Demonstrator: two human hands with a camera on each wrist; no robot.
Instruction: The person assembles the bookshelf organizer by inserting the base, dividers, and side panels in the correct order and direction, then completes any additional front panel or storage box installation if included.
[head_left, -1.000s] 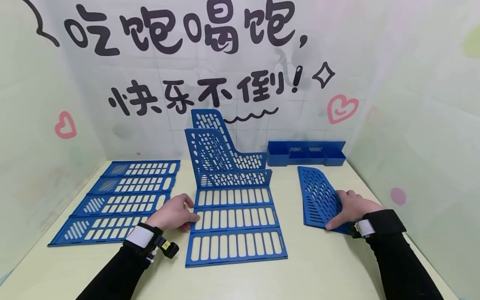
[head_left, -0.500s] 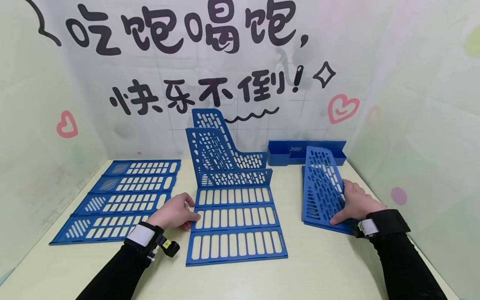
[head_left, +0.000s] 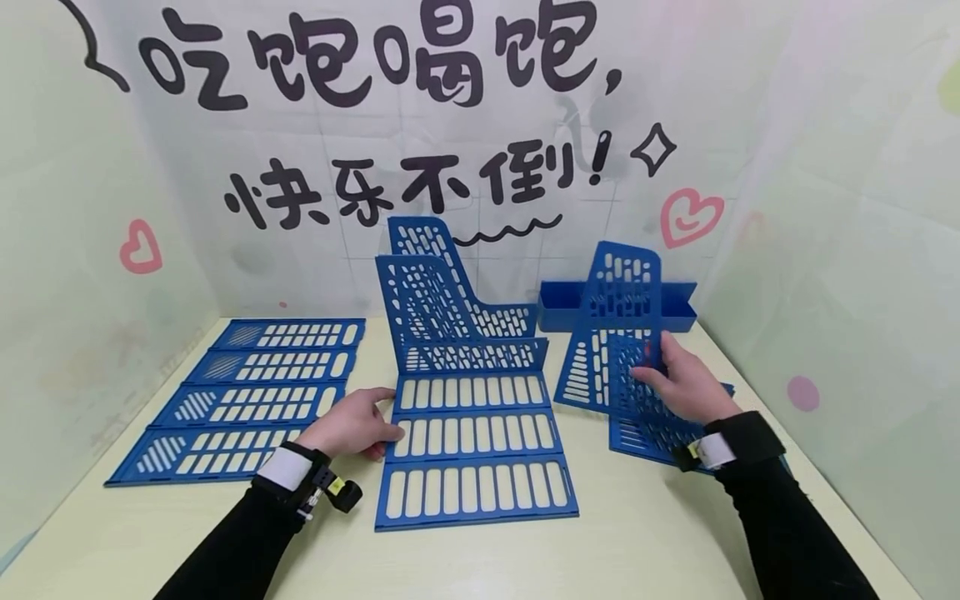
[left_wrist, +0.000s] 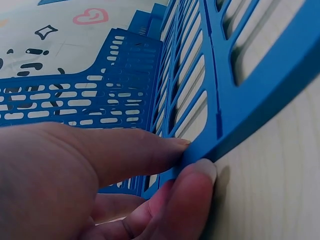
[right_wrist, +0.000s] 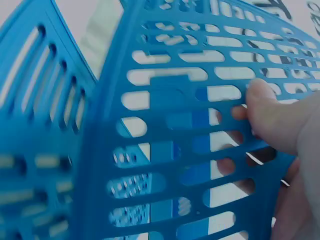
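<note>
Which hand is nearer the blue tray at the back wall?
Right. The right hand holds a lifted divider panel just in front of the blue tray; the left hand pinches the base panel edge, farther left.

**Three cameras, one table**

Head camera sits high, looking forward and down across the table [head_left: 637, 533], with the slotted base panel [head_left: 474, 446] dead centre and both arms reaching in from below. Left wrist camera is right down at tabletop level, pressed close against that base panel's edge [left_wrist: 250, 125], facing along it. Right wrist camera looks through a perforated divider [right_wrist: 200, 125] at very close range, right of the base panel.
</note>
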